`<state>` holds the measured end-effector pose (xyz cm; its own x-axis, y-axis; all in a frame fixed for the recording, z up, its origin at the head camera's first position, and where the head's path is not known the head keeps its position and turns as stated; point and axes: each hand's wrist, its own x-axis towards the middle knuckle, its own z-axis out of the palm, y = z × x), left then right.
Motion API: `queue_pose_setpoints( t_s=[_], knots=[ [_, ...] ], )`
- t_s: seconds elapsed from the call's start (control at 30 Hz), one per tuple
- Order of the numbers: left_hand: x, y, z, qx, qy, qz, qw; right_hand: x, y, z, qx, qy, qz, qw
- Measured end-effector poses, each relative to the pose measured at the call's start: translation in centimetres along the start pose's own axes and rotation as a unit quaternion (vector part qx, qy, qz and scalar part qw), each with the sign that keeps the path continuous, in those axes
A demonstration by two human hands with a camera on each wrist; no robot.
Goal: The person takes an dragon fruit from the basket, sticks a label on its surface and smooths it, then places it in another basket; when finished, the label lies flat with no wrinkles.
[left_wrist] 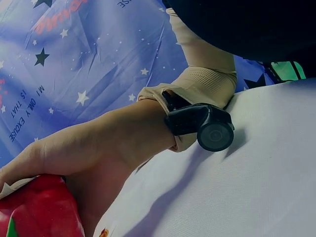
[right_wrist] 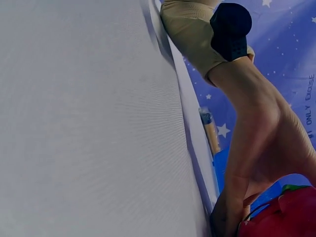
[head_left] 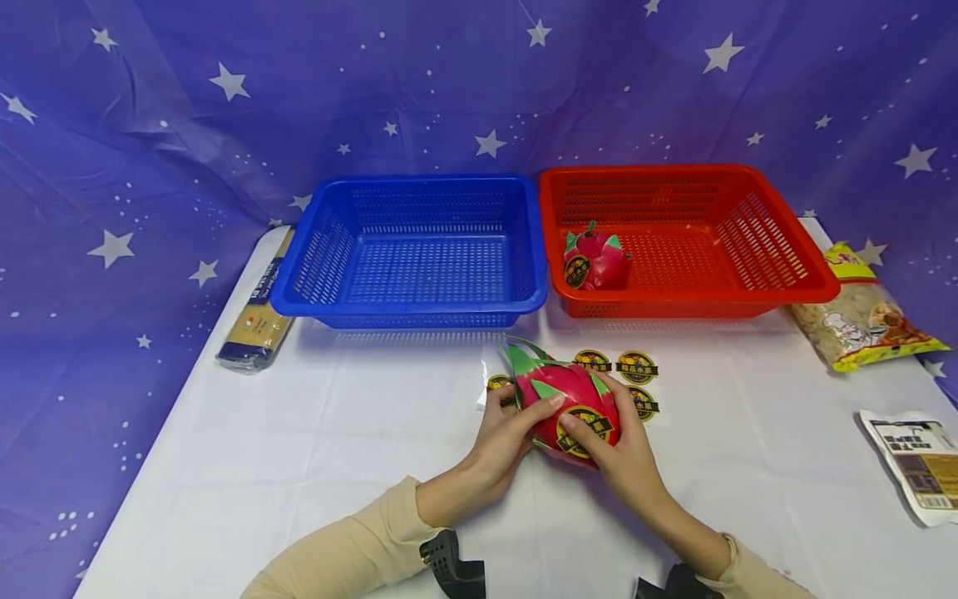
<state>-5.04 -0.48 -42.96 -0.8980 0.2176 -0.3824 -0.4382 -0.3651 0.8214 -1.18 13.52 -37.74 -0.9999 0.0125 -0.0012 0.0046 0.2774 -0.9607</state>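
Note:
Both hands hold a pink-red dragon fruit (head_left: 566,384) with green scale tips, tilted over the white table. My left hand (head_left: 494,441) grips its left side, thumb laid across the skin. On the right side my right hand (head_left: 627,456) wraps the fruit, its thumb on a round black-and-gold sticker (head_left: 582,434) on the skin. Behind the fruit lies a sheet of similar stickers (head_left: 637,367), partly covered by fruit and hands. The right wrist view catches the fruit (right_wrist: 284,217) at its lower corner; in the left wrist view the fruit (left_wrist: 42,210) fills the bottom left.
A red basket (head_left: 703,297) at the back holds another stickered dragon fruit (head_left: 602,262). Beside it stands a blue basket (head_left: 407,309). A long tan-and-navy package (head_left: 258,329) lies far left. On the right are a yellow-topped clear bag (head_left: 861,320) and a flat pouch (head_left: 916,466).

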Motion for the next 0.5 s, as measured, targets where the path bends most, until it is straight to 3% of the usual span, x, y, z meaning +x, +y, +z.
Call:
queue_pose_setpoints(
  t_s=[0.1,0.2,0.43,0.5],
  knots=[
    [-0.1,0.1,0.0,0.008,-0.001,-0.005,1.0000,0.0,-0.1,0.0,0.006,-0.002,0.002,1.000],
    [-1.0,1.2,0.6,0.015,0.003,-0.009,0.9998,-0.1,-0.1,-0.1,0.016,-0.006,-0.002,1.000],
    [-0.6,0.9,0.3,0.013,0.003,-0.019,0.9997,-0.3,-0.6,-0.3,0.026,-0.016,0.006,1.000],
    [-1.1,1.5,0.5,0.016,0.002,-0.022,0.9996,-0.3,-0.8,-0.3,0.034,-0.021,0.003,0.999]
  ],
)
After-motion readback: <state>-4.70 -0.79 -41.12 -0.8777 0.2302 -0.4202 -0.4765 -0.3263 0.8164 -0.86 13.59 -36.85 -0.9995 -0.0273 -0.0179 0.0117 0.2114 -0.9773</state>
